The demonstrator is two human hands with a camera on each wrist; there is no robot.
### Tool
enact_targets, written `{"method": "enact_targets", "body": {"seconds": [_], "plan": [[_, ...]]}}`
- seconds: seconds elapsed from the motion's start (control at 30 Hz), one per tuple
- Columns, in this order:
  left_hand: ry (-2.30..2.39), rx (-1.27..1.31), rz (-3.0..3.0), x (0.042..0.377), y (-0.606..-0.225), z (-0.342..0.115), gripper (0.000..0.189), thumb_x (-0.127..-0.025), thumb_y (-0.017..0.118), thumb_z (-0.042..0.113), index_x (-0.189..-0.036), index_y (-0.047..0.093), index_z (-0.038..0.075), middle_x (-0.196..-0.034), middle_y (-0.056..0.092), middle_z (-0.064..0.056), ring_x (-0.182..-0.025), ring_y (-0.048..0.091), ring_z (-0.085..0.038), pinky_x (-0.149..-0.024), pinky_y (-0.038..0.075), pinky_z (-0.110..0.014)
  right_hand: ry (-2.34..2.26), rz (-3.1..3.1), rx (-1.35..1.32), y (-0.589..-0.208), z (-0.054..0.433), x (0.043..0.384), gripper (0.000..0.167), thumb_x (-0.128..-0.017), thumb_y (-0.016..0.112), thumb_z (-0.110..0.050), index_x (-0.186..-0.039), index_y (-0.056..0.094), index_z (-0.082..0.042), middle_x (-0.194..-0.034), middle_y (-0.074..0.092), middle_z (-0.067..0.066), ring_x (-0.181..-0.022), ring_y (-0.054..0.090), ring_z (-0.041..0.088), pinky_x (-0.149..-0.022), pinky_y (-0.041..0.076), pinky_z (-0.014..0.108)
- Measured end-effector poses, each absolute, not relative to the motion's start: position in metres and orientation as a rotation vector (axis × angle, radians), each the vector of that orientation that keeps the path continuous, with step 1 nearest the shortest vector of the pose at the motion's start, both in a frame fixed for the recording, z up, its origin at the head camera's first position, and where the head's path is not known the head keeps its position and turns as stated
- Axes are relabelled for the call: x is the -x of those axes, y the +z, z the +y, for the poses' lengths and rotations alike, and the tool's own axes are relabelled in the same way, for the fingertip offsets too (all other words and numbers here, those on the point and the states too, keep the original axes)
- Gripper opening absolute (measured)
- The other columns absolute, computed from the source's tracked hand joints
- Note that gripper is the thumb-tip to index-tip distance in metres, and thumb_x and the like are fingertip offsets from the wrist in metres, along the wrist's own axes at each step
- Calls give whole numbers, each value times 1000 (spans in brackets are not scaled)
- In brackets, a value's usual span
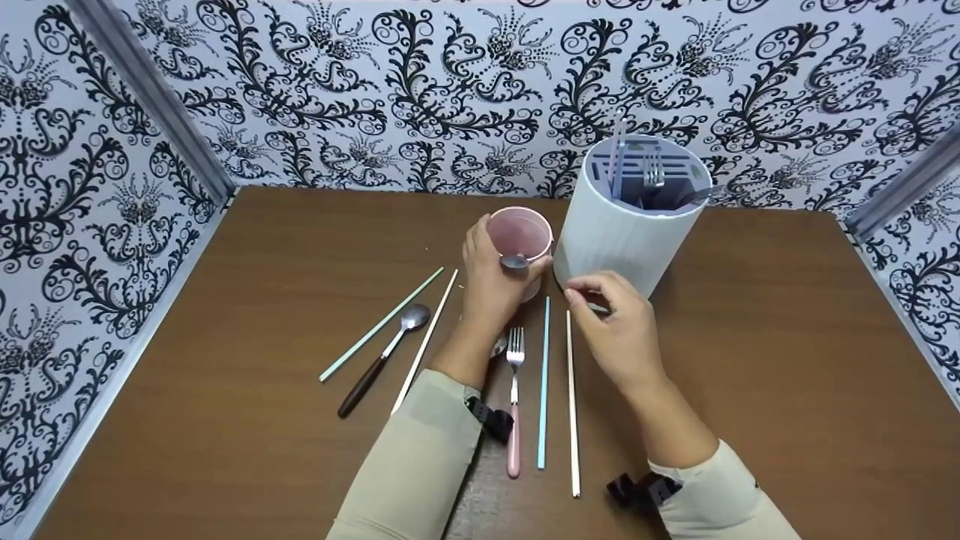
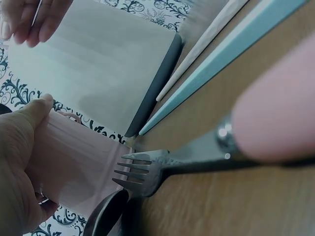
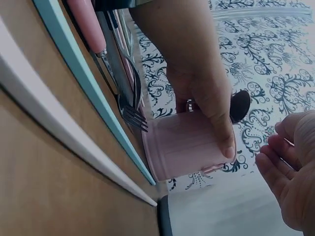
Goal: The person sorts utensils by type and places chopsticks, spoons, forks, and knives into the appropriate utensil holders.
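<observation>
"Just left of the white holder (image 1: 619, 244), what is the left hand (image 1: 489, 279) doing?"

"Its grip is clamped round a pink cup (image 1: 519, 229), upright, close beside the holder. The bowl of a metal spoon (image 1: 514, 262) shows by the rim, above that hand; how its handle runs is hidden."

"And the right hand (image 1: 621, 322)?"

"Before the holder, covering part of its wall, fingers loosely bent and empty."

"What else is on the tabletop (image 1: 787, 337)?"

"Nearer us than the holder: a pink-handled fork (image 1: 514, 412), a blue chopstick (image 1: 544, 382) and a white chopstick (image 1: 572, 405). Well left of the holder: a green chopstick (image 1: 382, 324), a dark-handled spoon (image 1: 369, 382) and a second pale chopstick (image 1: 424, 339)."

"Anything blocking?"

"The left forearm partly hides another spoon (image 1: 499, 345) beside the fork. Inside the holder stand a small fork (image 1: 654, 171) and thin sticks (image 1: 617, 159)."
</observation>
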State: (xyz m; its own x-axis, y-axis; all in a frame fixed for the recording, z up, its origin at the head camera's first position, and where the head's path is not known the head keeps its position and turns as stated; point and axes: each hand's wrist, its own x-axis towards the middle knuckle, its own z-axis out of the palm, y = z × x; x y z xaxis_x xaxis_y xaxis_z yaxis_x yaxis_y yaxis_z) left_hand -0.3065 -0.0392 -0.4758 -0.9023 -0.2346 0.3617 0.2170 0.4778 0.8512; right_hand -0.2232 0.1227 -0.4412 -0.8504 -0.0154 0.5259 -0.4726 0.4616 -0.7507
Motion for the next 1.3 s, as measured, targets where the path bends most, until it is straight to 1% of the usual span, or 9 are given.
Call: {"method": "enact_targets", "body": {"seconds": [0.17, 0.3, 0.43, 0.57, 0.7, 0.9, 1.07, 1.23, 1.3], "plan": [[-1430, -27, -2279, 303, -475, -37, 119, -67, 98, 35, -159, 31, 0, -158, 38, -20, -148, 37, -37, -125, 35, -49, 1321, -2316, -419, -449, 128, 217, 11, -90, 77, 0, -101, 77, 0, -100, 74, 6, -95, 69, 15, -89, 55, 14], [-1398, -10, -2286, 301, -473, -35, 123, -67, 98, 38, -161, 27, 1, -158, 39, -20, -147, 38, -36, -124, 36, -49, 1284, -2364, -438, -451, 131, 211, 12, -89, 78, 0, -101, 77, -1, -101, 74, 6, -96, 69, 17, -91, 56, 15], [-1301, 14, -2280, 299, -468, -33, 123, -67, 97, 45, -161, 29, 3, -157, 41, -19, -144, 42, -35, -122, 39, -49, 1283, -2446, -435, -450, 135, 204, 15, -90, 79, -2, -104, 76, -3, -101, 73, 5, -96, 69, 16, -89, 57, 17], [-1209, 53, -2271, 297, -464, -32, 121, -67, 95, 49, -159, 32, 2, -155, 44, -19, -143, 44, -35, -121, 40, -48, 1302, -2525, -417, -451, 139, 198, 16, -90, 78, -2, -106, 75, -5, -102, 72, 4, -96, 70, 19, -89, 62, 30], [-1207, 86, -2236, 295, -459, -32, 116, -70, 95, 46, -158, 35, 2, -153, 46, -19, -142, 44, -33, -120, 40, -45, 1305, -2586, -403, -453, 143, 192, 17, -91, 77, -3, -107, 74, -5, -102, 71, 4, -97, 70, 20, -89, 63, 41], [-1194, 98, -2158, 289, -445, -30, 100, -75, 92, 35, -154, 40, 3, -151, 50, -17, -138, 47, -31, -118, 43, -43, 1304, -2618, -377, -455, 148, 188, 18, -90, 78, -3, -108, 74, -5, -102, 71, 5, -97, 70, 19, -87, 63, 46], [-1123, 173, -2068, 281, -431, -20, 84, -82, 87, 27, -148, 45, -2, -148, 53, -19, -136, 49, -32, -119, 41, -40, 1288, -2673, -344, -454, 149, 186, 21, -91, 78, -4, -111, 72, -2, -104, 70, 8, -95, 70, 20, -87, 63, 42], [-1090, 337, -1994, 272, -416, -7, 77, -87, 82, 28, -145, 45, -5, -147, 53, -20, -138, 49, -32, -123, 37, -38, 1217, -2785, -335, -454, 148, 185, 28, -90, 78, -9, -115, 69, -1, -105, 69, 9, -92, 69, 20, -85, 61, 39], [-1111, 408, -1988, 271, -411, -2, 75, -89, 81, 29, -146, 44, -5, -148, 51, -21, -139, 47, -32, -125, 34, -36, 1160, -2841, -338, -454, 147, 185, 29, -90, 80, -12, -115, 69, -1, -101, 68, 7, -90, 66, 18, -83, 59, 37]]}}
